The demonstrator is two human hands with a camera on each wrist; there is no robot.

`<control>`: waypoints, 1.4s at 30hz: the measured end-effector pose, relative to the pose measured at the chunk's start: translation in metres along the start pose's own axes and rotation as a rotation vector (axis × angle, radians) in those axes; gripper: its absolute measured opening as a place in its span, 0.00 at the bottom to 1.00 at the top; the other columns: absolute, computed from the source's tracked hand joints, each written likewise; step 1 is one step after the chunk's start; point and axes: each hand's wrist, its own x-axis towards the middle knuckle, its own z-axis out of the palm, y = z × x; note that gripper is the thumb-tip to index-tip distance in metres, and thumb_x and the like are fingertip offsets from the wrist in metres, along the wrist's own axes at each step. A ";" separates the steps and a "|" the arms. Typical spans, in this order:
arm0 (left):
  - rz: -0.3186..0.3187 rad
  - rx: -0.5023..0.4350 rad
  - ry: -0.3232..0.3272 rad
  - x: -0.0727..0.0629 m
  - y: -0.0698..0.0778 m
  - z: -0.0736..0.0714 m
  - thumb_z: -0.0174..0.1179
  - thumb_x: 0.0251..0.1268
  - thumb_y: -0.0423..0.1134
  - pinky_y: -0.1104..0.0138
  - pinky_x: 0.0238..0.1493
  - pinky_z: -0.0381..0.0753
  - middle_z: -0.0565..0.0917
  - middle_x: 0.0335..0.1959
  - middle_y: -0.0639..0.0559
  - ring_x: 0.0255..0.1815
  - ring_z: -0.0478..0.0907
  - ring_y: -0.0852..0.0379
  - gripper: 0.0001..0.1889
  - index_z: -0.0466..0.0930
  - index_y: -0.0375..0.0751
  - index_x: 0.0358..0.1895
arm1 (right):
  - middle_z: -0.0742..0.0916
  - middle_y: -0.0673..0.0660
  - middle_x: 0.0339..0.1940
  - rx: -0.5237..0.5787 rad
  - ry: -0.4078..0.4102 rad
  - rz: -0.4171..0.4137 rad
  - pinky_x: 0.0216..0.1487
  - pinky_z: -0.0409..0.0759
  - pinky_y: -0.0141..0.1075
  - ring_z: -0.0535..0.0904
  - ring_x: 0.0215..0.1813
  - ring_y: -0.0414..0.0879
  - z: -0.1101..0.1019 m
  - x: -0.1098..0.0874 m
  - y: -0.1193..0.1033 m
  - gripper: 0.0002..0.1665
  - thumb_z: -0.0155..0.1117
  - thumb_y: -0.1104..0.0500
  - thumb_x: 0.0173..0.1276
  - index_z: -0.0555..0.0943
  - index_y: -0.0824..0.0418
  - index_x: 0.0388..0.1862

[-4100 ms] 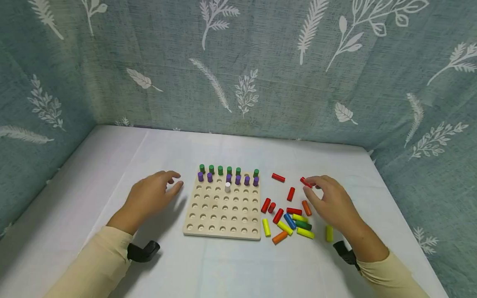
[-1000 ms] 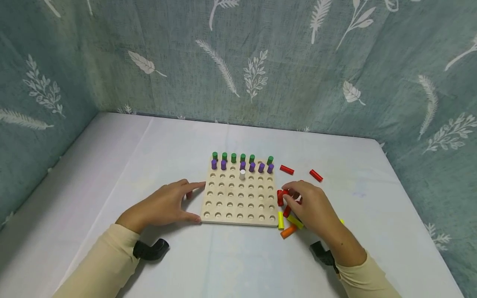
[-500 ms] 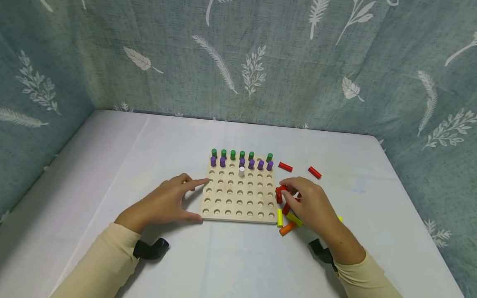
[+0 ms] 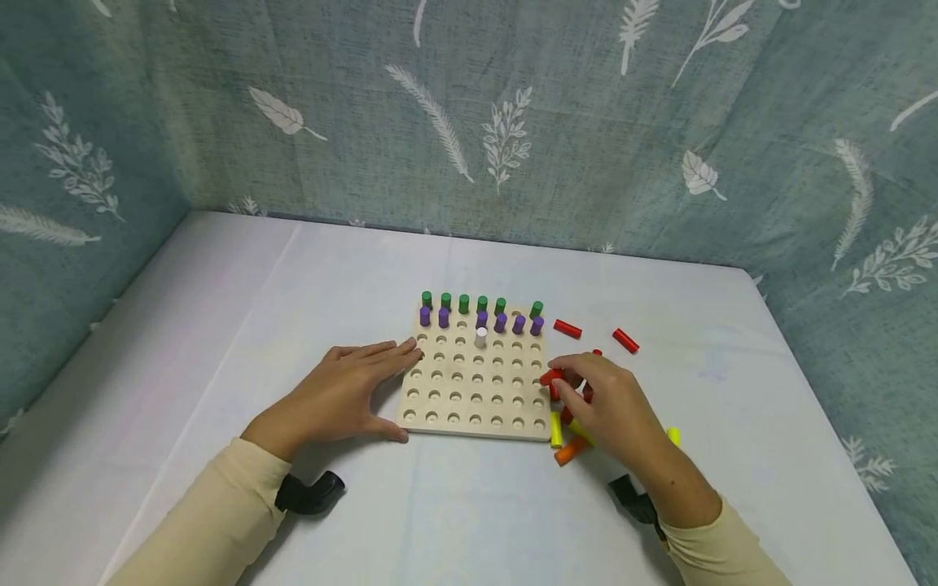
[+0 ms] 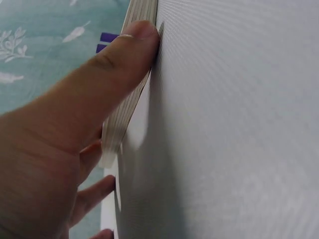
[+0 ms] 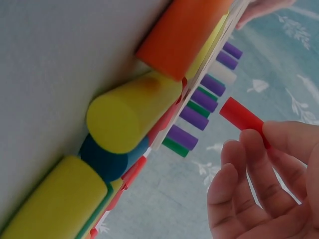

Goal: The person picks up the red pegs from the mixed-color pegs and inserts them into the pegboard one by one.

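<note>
A wooden pegboard (image 4: 476, 434) with rows of holes lies on the table. My left hand (image 4: 344, 395) touches its left side, fingers fairly straight along the edge and thumb at the near corner; the left wrist view shows the thumb against the board's layered edge. My right hand (image 4: 608, 403) pinches a red peg (image 6: 241, 115) between thumb and fingertips, held by the board's right edge. Green pegs (image 4: 464, 303) and purple pegs (image 4: 501, 323) stand in the two far rows, with a white peg (image 4: 479, 337) in front of them.
Loose pegs lie right of the board, partly under my right hand: a yellow peg (image 4: 556, 430), an orange peg (image 4: 572, 451), a blue peg (image 6: 107, 162) and others. Two red pegs lie farther back, one red peg (image 4: 626, 340) rightmost. A patterned cloth (image 4: 410, 122) rises behind the table.
Over the seconds my left hand has come to the board's left edge and its fingers have shifted along it. My right hand has moved left from the far pegs and now holds a red peg.
</note>
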 end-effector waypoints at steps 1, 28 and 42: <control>0.001 0.007 0.003 0.000 0.000 0.000 0.75 0.35 0.71 0.42 0.65 0.65 0.60 0.80 0.59 0.79 0.62 0.50 0.60 0.61 0.57 0.78 | 0.88 0.50 0.40 0.002 0.001 -0.003 0.37 0.82 0.30 0.77 0.37 0.41 0.000 0.000 -0.001 0.18 0.72 0.60 0.66 0.84 0.58 0.55; 0.004 -0.299 -0.017 0.002 -0.018 0.015 0.78 0.39 0.63 0.44 0.80 0.34 0.55 0.82 0.56 0.84 0.47 0.46 0.60 0.55 0.59 0.80 | 0.87 0.49 0.39 0.106 0.037 -0.188 0.37 0.84 0.34 0.78 0.37 0.39 0.013 0.003 -0.038 0.15 0.72 0.63 0.64 0.85 0.60 0.50; -0.044 -0.343 -0.053 0.001 -0.021 0.012 0.77 0.41 0.64 0.44 0.80 0.33 0.58 0.81 0.50 0.84 0.46 0.44 0.57 0.57 0.63 0.79 | 0.89 0.50 0.44 0.098 -0.088 -0.263 0.48 0.85 0.35 0.84 0.46 0.42 0.043 0.023 -0.083 0.15 0.71 0.58 0.66 0.86 0.57 0.51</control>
